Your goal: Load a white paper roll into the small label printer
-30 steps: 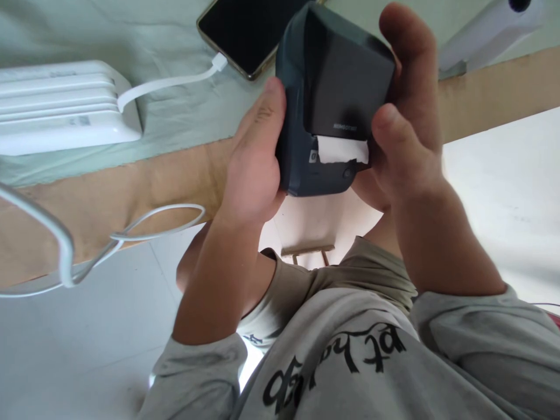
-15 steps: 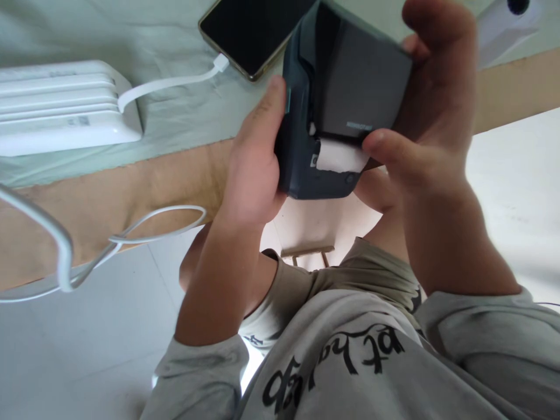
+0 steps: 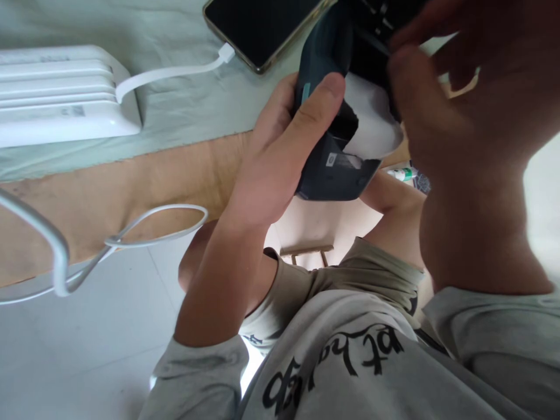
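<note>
White power bank (image 3: 61,96) is lying at 10 o'clock on the pale green cloth (image 3: 175,111), flat, ribbed top facing up. White cable (image 3: 170,71) is running from its right end toward 1 o'clock and plugging into the black phone (image 3: 262,26), which is lying screen-up at 12 o'clock, partly cut off by the top edge. Another white cable loop (image 3: 144,230) is hanging off the brown table edge (image 3: 131,186) at 9 o'clock, over the pale floor.

Left hand (image 3: 275,157) is sitting at center, gripping the left side of the dark blue label printer (image 3: 332,169), thumb pressing across its front near the teal side button. Printer is being held in the air above the lap, tilted, lid swung open upward. White paper roll (image 3: 371,125) is showing inside the open bay, touching the lid edge.

Right hand (image 3: 472,111) is at 2 o'clock, blurred, fingers curling onto the open lid and top of the printer; exact grip cannot be told. Both hands are close together on the printer. Grey printed shirt (image 3: 341,350) is filling 5 to 6 o'clock.
</note>
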A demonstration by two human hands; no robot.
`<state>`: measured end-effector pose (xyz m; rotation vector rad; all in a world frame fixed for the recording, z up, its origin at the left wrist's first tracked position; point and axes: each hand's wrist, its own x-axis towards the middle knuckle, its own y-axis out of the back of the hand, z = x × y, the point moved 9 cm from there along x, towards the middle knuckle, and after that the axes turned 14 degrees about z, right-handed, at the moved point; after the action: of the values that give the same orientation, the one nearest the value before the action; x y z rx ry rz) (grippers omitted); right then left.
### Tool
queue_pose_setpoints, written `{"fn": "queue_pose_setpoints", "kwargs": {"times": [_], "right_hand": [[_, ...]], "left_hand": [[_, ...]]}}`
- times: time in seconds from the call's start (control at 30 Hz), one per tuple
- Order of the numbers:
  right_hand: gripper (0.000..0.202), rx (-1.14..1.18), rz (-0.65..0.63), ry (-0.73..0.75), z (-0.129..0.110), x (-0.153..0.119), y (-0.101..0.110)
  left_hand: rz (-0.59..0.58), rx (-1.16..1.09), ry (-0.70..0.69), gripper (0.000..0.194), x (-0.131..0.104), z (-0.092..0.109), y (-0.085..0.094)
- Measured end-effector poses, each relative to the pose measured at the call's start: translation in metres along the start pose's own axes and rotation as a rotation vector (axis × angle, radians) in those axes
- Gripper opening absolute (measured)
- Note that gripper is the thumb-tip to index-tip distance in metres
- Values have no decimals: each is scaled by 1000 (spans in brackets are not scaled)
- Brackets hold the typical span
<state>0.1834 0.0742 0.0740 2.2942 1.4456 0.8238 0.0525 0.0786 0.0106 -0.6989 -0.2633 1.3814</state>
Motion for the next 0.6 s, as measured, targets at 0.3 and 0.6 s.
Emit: {"fn": "queue_pose_setpoints", "kwargs": {"times": [0.3,0.6], "right_hand": [[29,-630,-291,482,-33,-11,-17],[43,-516,-375,311,-28,-11,-12]], "left_hand": [[-22,15,-23,26,0,1,4],[-23,45,-15,26,0,-1,5]]}}
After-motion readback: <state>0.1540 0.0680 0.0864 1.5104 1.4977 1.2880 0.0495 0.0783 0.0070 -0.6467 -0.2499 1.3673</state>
